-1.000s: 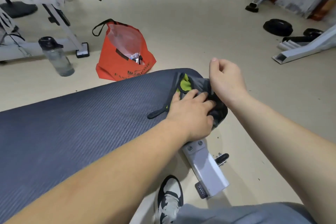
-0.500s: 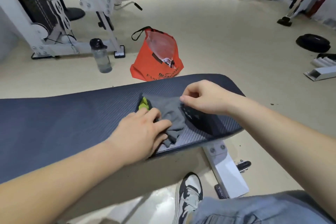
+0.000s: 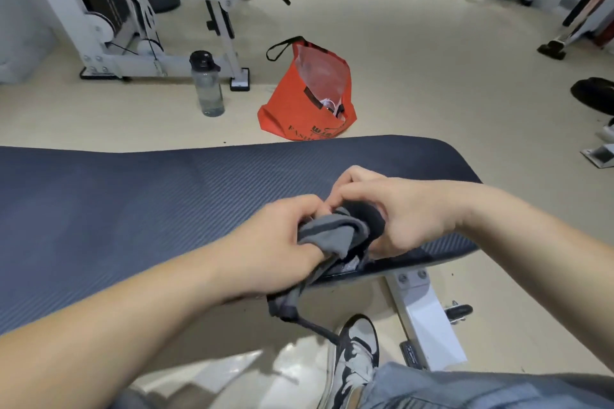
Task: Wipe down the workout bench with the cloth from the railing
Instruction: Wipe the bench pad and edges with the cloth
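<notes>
The workout bench (image 3: 139, 209) has a dark blue ribbed pad that runs across the view from the left edge to its rounded right end. A grey and black cloth (image 3: 335, 236) is bunched above the pad's near edge, close to that end. My left hand (image 3: 282, 236) grips its grey part. My right hand (image 3: 392, 209) is closed on its black part, the fingers of both hands touching. A strip of the cloth (image 3: 289, 302) hangs down below the pad's edge.
An orange bag (image 3: 305, 103) and a clear water bottle (image 3: 207, 83) stand on the floor beyond the bench. White gym machines (image 3: 109, 26) fill the back left. The bench's white leg (image 3: 428, 319) and my shoe (image 3: 355, 352) are below the pad.
The cloth lay flat on the pad under my left hand; now both hands have gathered it into a bunch and lifted it toward the near edge.
</notes>
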A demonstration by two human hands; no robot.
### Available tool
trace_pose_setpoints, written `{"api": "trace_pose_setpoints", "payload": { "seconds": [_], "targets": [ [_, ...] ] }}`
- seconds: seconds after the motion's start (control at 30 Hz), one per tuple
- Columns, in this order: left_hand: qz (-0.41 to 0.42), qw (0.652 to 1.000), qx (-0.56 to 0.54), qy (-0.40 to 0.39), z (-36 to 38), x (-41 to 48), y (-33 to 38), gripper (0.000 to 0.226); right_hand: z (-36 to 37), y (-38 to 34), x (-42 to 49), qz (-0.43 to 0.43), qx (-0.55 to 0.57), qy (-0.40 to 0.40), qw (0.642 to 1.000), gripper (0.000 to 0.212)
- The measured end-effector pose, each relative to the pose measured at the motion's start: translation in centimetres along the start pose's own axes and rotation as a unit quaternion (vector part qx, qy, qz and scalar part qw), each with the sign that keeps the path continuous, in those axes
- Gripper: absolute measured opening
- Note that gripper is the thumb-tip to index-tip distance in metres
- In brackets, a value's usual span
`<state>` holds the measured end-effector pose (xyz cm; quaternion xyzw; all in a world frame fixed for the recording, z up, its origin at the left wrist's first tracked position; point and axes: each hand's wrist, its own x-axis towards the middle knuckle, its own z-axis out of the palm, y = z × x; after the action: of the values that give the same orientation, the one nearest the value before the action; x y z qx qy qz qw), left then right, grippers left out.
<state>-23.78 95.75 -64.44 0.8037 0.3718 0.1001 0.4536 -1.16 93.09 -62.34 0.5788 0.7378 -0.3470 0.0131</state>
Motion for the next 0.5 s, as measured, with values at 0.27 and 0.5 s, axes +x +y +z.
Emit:
{"api": "trace_pose_setpoints", "payload": {
  "seconds": [0.27, 0.5],
  "targets": [
    [-0.103, 0.892, -0.433, -0.076, -3.8, 1.2, 1.4, 0.03, -0.9, -1.1, -0.1, -0.049, 0.441, 0.037, 0.896, 0.025],
    [-0.122, 0.982, 0.005, 0.141, -3.4, 4.2, -3.0, 0.037, -0.5, 3.7, 0.2, 0.261, -0.042, 0.283, 0.922, 0.045]
  ]
}}
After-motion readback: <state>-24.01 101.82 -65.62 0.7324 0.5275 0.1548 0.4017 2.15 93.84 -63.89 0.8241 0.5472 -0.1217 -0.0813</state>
